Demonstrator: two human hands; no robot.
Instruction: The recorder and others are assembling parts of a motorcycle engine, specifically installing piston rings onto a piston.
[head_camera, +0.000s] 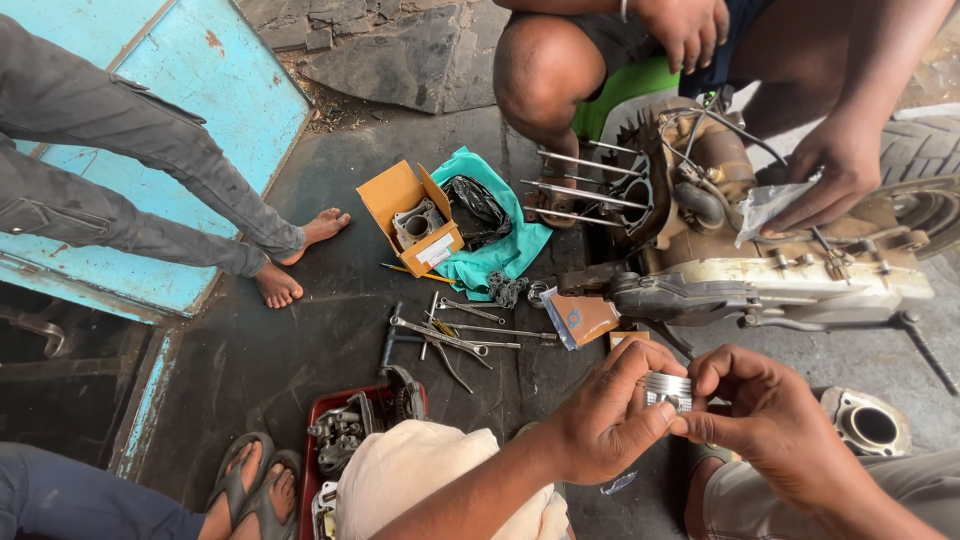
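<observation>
My left hand (605, 415) and my right hand (765, 410) together hold a small shiny metal piston (668, 389) in front of me, fingertips of both pinching its ringed sides. Just beyond them lies a dismantled scooter engine (760, 270) with long bare studs (585, 185) sticking out to the left. Another person squats behind the engine; one of that person's hands (835, 175) presses a clear plastic bag (768, 205) onto the engine, the other (690, 30) rests by the knee.
An open cardboard box holding a cylinder block (418, 222) sits on a teal cloth (505, 250). Spanners and loose tools (450, 335) lie on the dark floor. A red tray of parts (350, 430), a cream cloth (420, 470), an old cylinder (868, 425), bystanders' bare feet (295, 260) and sandalled feet (255, 485).
</observation>
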